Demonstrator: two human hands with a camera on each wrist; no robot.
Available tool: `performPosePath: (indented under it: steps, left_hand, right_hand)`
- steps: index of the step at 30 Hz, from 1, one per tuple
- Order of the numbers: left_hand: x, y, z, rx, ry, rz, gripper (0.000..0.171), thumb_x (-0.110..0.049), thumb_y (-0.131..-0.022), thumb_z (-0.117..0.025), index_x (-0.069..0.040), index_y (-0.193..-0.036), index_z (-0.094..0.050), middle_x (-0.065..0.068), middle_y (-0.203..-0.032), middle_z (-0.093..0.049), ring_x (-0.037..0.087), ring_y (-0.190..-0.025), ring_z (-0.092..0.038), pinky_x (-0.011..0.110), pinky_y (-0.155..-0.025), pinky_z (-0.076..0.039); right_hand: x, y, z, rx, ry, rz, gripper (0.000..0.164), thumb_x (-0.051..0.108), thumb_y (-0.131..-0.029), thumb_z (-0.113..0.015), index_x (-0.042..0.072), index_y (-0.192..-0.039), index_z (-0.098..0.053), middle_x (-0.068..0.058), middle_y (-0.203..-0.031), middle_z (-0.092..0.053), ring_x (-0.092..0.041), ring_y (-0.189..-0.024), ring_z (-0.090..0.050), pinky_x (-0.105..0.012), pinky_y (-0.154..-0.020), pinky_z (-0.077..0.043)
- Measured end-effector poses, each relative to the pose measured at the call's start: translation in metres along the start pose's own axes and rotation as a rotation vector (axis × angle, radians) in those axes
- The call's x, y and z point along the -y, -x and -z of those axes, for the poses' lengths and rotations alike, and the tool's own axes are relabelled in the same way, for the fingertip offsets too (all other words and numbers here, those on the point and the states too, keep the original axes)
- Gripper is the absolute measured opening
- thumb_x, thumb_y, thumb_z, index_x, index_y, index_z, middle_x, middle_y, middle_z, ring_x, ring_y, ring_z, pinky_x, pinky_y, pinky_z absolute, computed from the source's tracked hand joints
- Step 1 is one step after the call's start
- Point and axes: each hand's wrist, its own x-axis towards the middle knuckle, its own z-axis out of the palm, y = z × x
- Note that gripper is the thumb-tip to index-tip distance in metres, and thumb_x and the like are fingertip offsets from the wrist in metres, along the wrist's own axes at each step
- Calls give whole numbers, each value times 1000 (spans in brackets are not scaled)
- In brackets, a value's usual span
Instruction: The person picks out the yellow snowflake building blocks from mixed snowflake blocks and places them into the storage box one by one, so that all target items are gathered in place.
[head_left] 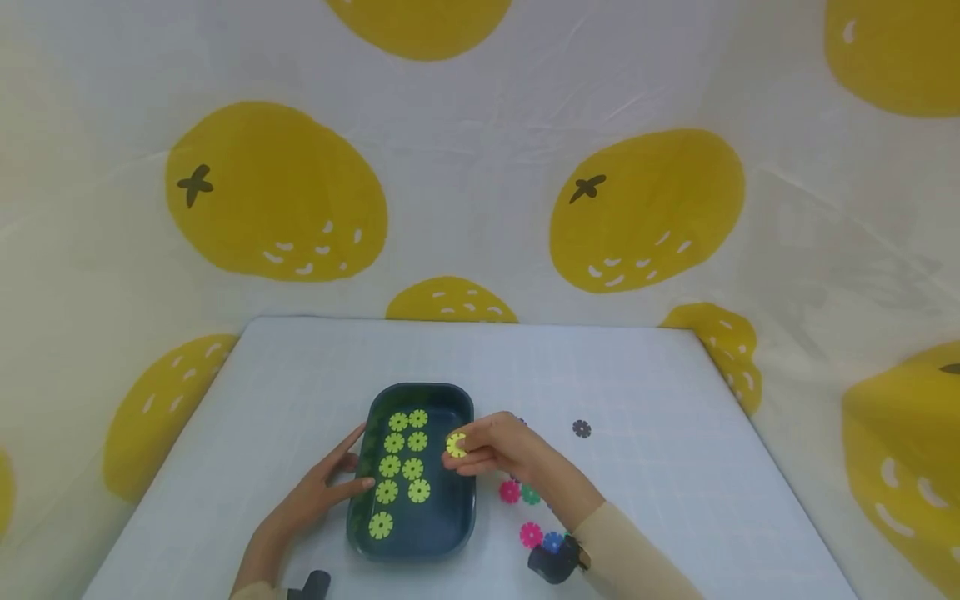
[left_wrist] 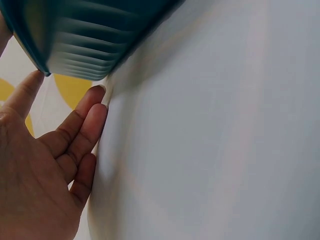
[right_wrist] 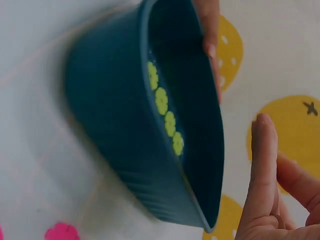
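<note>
A dark teal rectangular tray (head_left: pixel 448 533) stands on the table, with several yellow-green notched discs (head_left: pixel 390 465) laid out in two columns inside it. My right hand (head_left: pixel 498 446) is above the tray's right rim and pinches another yellow-green notched disc (head_left: pixel 454 445) between thumb and fingers. On the tray's left side my left hand (head_left: pixel 322 492) touches the rim with thumb and a finger. The left wrist view shows this hand's other fingers (left_wrist: pixel 82 132) loosely extended below the tray's ribbed underside. In the right wrist view, the pinched disc is hidden.
Right of the tray, partly behind the right arm, lie pink discs (head_left: pixel 531 534), a green disc (head_left: pixel 531 494) and a blue disc (head_left: pixel 552 542). A dark grey disc (head_left: pixel 582 428) lies farther right. A white cloth with yellow fruit shapes (head_left: pixel 648 208) hangs behind the table (head_left: pixel 637 375).
</note>
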Motion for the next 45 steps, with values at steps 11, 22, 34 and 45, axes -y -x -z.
performPosePath:
  steps: [11, 22, 34, 45]
  left_hand:
    - [-1, -1, 2, 6, 8, 3, 90, -51, -84, -75, -44, -156, -21, 14, -139, -53, 32, -129, -47, 68, -109, -26]
    - [-2, 0, 5, 15, 7, -33, 88, -49, -85, -74, -46, -155, -21, 12, -137, -53, 29, -128, -47, 66, -109, -28]
    - [2, -1, 1, 16, 49, -27, 89, -48, -84, -76, -48, -154, -22, 9, -131, -55, 26, -124, -48, 64, -110, -28]
    - [-2, 2, 2, -3, 47, -38, 88, -44, -84, -76, -45, -155, -23, 8, -129, -56, 25, -122, -49, 63, -109, -30]
  right_hand:
    - [16, -44, -32, 106, -77, -49, 27, 6, -97, -60, -9, -119, -61, -23, -102, -73, -29, -92, -74, -38, -78, -57]
    - [10, -70, -27, 147, -2, -157, 26, 0, -96, -57, -11, -120, -61, -27, -103, -71, -36, -97, -72, -46, -86, -53]
    - [4, -79, -27, 271, 212, -237, 18, -6, -92, -58, -10, -106, -67, -29, -95, -72, -35, -84, -74, -38, -71, -58]
    - [-2, -81, -32, 326, 395, -284, 15, -5, -89, -60, -6, -99, -71, -26, -89, -73, -27, -68, -74, -33, -64, -58]
